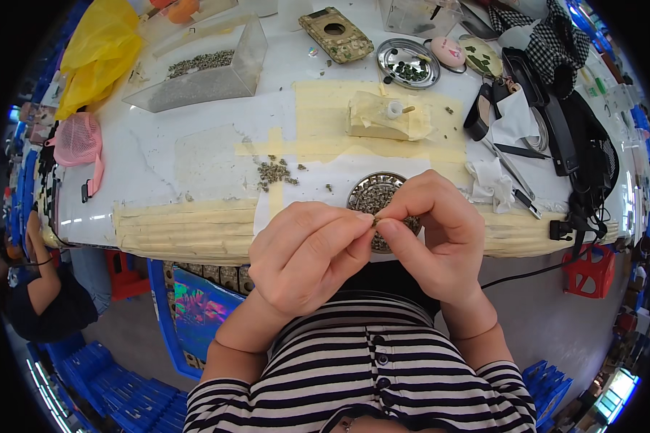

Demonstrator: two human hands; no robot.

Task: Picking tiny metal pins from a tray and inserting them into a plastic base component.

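Note:
My left hand (307,252) and my right hand (440,242) meet at the fingertips over the table's near edge. Both are closed in a pinch on one tiny green-brown piece (375,222), mostly covered by the fingers. Just beneath them, a round metal dish (352,193) full of similar small pieces is partly hidden. A loose heap of small mottled pieces (274,172) lies to the left of the dish. Beyond the dish sits a tape-covered block (379,130) with a small white cup (395,109) on top.
Farther back stand a camouflage model tank hull (336,35) and a metal plate of dark green bits (409,63). A clear bin (195,90) is at left. Tweezers (513,172), straps and cloths crowd the right. Another person's arm (43,274) shows at far left.

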